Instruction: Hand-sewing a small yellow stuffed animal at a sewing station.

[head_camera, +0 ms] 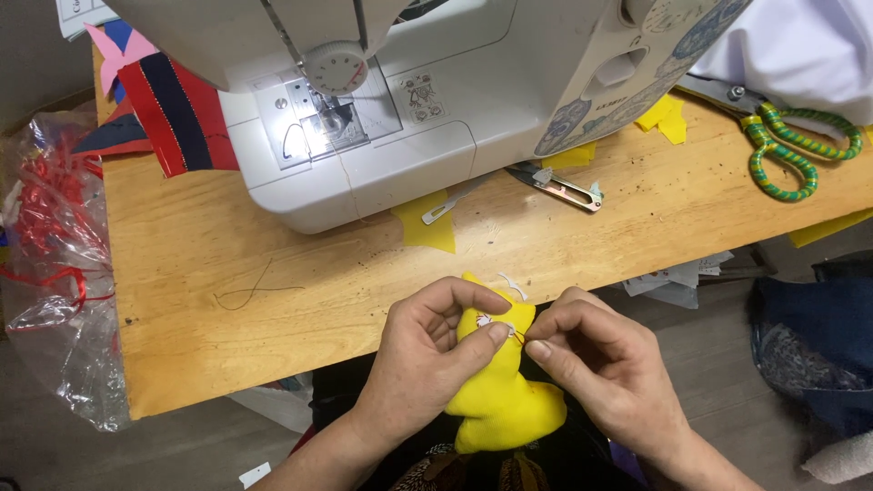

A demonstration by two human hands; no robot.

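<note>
I'm hand-stitching a small yellow stuffed toy [498, 400], holding it in front of me just off the near edge of the wooden table [273, 273]; my left hand [423, 364] is closed around its upper part, thumb pressing on the seam, and my right hand [609, 364] is pinching what looks like a needle with red thread right at that seam, the needle itself too small to make out; the next pull is needing a steady grip so the fabric isn't puckering, I judge; on the table the white sewing machine [409, 100] is carrying a small square sticker on its front and a patterned blue-grey decal on its side; a clear plastic bag [55, 273] of red ribbon is hanging at the left edge
</note>
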